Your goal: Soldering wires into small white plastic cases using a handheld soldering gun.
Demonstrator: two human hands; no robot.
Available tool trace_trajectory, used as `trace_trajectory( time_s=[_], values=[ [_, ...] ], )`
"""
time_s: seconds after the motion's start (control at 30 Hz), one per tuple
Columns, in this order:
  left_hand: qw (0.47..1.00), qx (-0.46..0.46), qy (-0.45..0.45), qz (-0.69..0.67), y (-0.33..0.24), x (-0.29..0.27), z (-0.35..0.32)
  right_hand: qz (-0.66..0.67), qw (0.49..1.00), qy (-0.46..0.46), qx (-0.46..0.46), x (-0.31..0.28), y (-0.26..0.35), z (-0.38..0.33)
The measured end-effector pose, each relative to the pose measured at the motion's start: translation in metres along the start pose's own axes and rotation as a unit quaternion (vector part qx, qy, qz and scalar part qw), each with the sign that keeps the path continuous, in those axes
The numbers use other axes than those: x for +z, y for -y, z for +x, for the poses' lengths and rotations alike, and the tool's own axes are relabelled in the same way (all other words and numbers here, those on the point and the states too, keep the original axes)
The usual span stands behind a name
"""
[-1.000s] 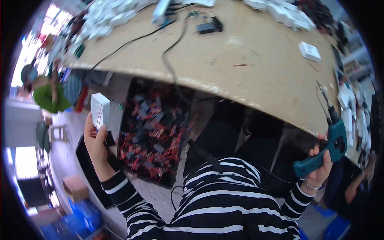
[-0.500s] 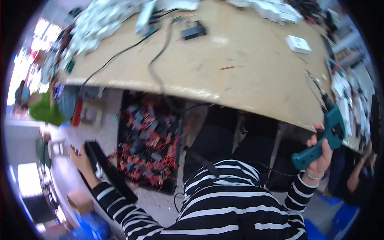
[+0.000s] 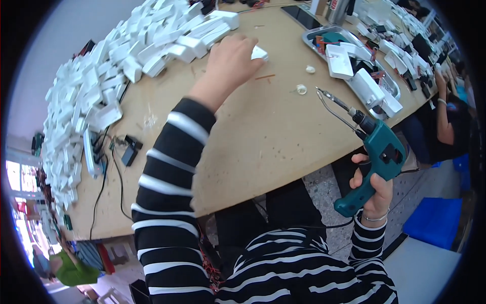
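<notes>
My right hand [image 3: 378, 195] is wrapped round the grip of a green soldering gun [image 3: 387, 147]. The gun's metal tip and a curved solder feed tube point up and left over the table. My left hand [image 3: 231, 58] reaches across to the far middle of the table, thumb spread from the bent fingers. Right beside the thumb lies a small white plastic box [image 3: 259, 53], partly hidden behind the hand. Against the fingers' left side is the edge of a large heap of white plastic housings [image 3: 131, 66]. The left fingertips are partly out of sight.
On the right stands a metal tray [image 3: 392, 83] with white housings and circuit boards. Two small white round pieces [image 3: 301, 89] lie before it. A power strip [image 3: 93, 152] and black adapter [image 3: 131, 150] are at the left. A person in dark clothes [image 3: 450, 126] sits at right.
My left hand has moved from beside a long black object at lower left to the far side of the table. The view has turned right; the soldering gun stays in my right hand.
</notes>
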State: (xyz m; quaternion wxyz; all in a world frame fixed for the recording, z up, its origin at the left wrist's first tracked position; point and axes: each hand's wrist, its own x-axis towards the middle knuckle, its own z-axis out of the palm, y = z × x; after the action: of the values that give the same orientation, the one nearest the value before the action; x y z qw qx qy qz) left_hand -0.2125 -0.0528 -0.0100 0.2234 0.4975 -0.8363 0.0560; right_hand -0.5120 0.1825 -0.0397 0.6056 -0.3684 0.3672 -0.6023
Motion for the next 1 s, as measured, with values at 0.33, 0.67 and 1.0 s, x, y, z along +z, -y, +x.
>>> trace_trajectory(
  time_s=[0.33,0.67,1.0],
  values=[
    [0.990,-0.057,0.116,-0.048,0.001,-0.003,0.030,0.025,0.999,-0.030,-0.011,-0.015,-0.001,0.005],
    [0.932,-0.076,-0.052,-0.350,-0.006,-0.035,-0.202,0.031,0.998,0.040,0.023,0.001,-0.008,0.000],
    [0.952,-0.067,-0.036,-0.298,-0.013,-0.049,-0.212,0.020,0.999,0.047,-0.015,0.029,-0.008,-0.018]
  ],
)
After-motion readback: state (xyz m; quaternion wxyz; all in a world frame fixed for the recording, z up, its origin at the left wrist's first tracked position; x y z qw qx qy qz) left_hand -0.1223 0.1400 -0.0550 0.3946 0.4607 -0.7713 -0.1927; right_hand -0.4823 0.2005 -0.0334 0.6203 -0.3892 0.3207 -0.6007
